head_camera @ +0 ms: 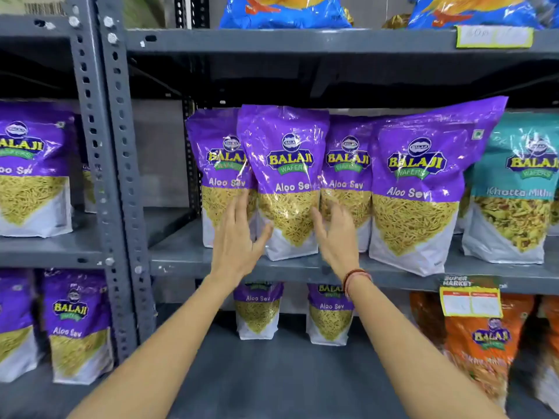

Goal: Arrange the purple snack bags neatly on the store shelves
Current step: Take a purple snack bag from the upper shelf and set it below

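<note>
Four purple snack bags (284,179) are being displayed upright along the middle shelf (187,261), the second overlapping its neighbours, the rightmost tilted and overhanging the edge.

Single head view, wide-angle. Faces forward, slightly down, square onto grey shelf rack (109,164). Close: middle shelf (187,261) within arm's reach, forearms entering from bottom edge.
</note>
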Available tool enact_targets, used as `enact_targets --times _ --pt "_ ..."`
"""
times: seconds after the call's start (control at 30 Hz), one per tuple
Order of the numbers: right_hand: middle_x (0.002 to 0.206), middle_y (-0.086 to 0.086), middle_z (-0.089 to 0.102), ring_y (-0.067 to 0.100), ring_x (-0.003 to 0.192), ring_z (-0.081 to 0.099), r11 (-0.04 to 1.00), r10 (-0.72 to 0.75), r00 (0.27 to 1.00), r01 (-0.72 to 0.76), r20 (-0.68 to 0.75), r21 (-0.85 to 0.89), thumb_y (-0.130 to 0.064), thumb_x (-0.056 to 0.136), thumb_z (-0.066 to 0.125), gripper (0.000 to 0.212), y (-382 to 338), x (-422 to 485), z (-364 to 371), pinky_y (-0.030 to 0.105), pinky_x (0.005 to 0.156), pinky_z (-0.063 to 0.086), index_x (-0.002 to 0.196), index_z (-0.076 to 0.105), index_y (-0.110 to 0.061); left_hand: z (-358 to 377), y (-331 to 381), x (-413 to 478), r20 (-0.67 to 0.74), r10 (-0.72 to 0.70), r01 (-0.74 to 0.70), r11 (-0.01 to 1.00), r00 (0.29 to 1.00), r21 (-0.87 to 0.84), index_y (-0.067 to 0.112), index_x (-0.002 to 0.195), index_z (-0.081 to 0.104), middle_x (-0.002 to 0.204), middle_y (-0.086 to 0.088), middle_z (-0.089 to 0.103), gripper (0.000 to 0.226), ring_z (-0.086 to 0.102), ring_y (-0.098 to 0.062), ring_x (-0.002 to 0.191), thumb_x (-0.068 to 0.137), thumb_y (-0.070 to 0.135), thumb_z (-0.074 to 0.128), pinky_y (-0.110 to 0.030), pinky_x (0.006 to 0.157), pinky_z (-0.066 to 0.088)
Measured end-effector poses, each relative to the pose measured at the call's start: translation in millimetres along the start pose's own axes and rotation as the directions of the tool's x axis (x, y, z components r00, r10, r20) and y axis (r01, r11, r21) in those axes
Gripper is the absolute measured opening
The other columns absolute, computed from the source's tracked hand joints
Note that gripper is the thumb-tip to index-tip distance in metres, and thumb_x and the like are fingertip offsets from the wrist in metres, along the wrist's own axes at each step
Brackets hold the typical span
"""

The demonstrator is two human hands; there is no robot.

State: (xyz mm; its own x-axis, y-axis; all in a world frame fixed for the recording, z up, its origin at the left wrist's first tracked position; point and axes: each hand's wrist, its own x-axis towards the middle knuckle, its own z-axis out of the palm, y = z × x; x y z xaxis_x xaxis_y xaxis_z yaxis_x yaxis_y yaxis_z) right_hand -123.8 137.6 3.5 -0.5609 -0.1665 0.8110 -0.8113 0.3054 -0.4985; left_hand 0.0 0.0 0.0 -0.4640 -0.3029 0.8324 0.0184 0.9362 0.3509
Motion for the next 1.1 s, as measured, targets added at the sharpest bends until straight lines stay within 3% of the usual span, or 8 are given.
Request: enact_targets --times 0.17,0.37,0.53,0.63,0.73,0.9,0.97,1.1 --pt "0.088 0.017 0.067 0.036 0.085 0.061 0.969 0.208 0.97 -0.222 0.126 0.108 -0.045 0.093 0.047 0.041 6.6 -20.4 15.6 0.039 0.07 0.045 0.095 0.058 -0.005 20.8 -10.9 -18.9 0.172 -0.238 0.263 0.954 0.956 -0.141 0.018 0.13 0.042 0.125 -0.007 0.055 0.07 0.057 -0.025 0.11 0.077 0.063 0.053 -0.046 0.088 0.05" --pt "0.075 0.01 0.058 0.028 0.076 0.054 0.921 0.283 0.941 -0.321 0.187 0.221 -0.063 0.078 0.052 0.061 1.5 -16.6 12.0 0.039 0.07 0.041 0.092 0.058 -0.004 27.4 -12.3 -13.0 0.243 -0.244 0.287 0.944 0.939 -0.161 0.02 0.122 0.049 0.119 -0.002 0.064 0.07 0.061 -0.022 0.105 0.064 0.05 0.071 -0.039 0.083 0.053" --pt "0.074 0.003 0.048 0.02 0.078 0.042 0.903 0.302 0.921 -0.359 0.245 0.236 -0.083 0.05 0.064 0.074 3.4 -21.4 4.3 0.035 0.067 0.035 0.081 0.055 -0.016 18.9 -10.1 -19.0 0.249 -0.251 0.321 0.899 0.936 -0.299 0.018 0.123 0.053 0.117 -0.001 0.066 0.071 0.063 -0.019 0.106 0.061 0.035 0.082 -0.035 0.089 0.053" --pt "0.099 0.009 0.057 0.02 0.09 0.052 0.904 0.257 0.934 -0.323 0.246 0.28 -0.065 0.057 0.077 0.067 -4.0 -31.7 -8.8 0.03 0.074 0.046 0.098 0.063 -0.014 5.8 -6.9 -29.4 0.239 -0.249 0.325 0.871 0.939 -0.37 0.019 0.129 0.051 0.119 0.002 0.065 0.075 0.062 -0.013 0.105 0.062 0.029 0.083 -0.017 0.082 0.049" --pt "0.118 0.002 0.047 0.015 0.107 0.053 0.889 0.248 0.95 -0.301 0.191 0.344 -0.05 0.058 0.084 0.076 -19.8 -51.9 -22.3 0.03 0.091 0.05 0.118 0.052 -0.018 -9.0 -5.3 -46.9 0.231 -0.243 0.325 0.837 0.942 -0.441 0.02 0.128 0.052 0.114 0.005 0.067 0.073 0.063 -0.004 0.101 0.063 0.023 0.083 -0.008 0.081 0.049" --pt "0.104 -0.02 0.055 -0.001 0.087 0.06 0.869 0.234 0.954 -0.292 0.187 0.399 -0.05 0.049 0.087 0.077 -42.6 -96.9 -31.1 0.034 0.08 0.054 0.109 0.045 -0.026 -31.0 -12.9 -84.6 0.194 -0.24 0.307 0.808 0.951 -0.502 0.019 0.122 0.055 0.103 0.022 0.07 0.072 0.064 0.003 0.102 0.057 0.014 0.085 -0.015 0.087 0.05" --pt "0.098 -0.017 0.06 0.007 0.08 0.062 0.869 0.239 0.959 -0.281 0.152 0.407 -0.051 0.046 0.089 0.081 -48.2 -114.9 -30.1 0.042 0.073 0.055 0.109 0.046 -0.022 -38.7 -16.9 -99.6 0.181 -0.234 0.294 0.823 0.955 -0.486 0.017 0.118 0.054 0.095 0.034 0.068 0.07 0.063 0.009 0.097 0.055 0.013 0.084 -0.01 0.082 0.048" --pt "0.107 -0.011 0.062 0.013 0.094 0.063 0.848 0.253 0.956 -0.292 0.147 0.442 -0.043 0.046 0.092 0.083 -47.0 -153.2 -17.3 0.041 0.078 0.056 0.114 0.047 -0.027 -46.9 -32.5 -133.2 0.229 -0.266 0.344 0.823 0.936 -0.452 0.005 0.124 0.051 0.106 0.017 0.068 0.077 0.063 -0.001 0.104 0.055 0.017 0.083 -0.016 0.089 0.049"
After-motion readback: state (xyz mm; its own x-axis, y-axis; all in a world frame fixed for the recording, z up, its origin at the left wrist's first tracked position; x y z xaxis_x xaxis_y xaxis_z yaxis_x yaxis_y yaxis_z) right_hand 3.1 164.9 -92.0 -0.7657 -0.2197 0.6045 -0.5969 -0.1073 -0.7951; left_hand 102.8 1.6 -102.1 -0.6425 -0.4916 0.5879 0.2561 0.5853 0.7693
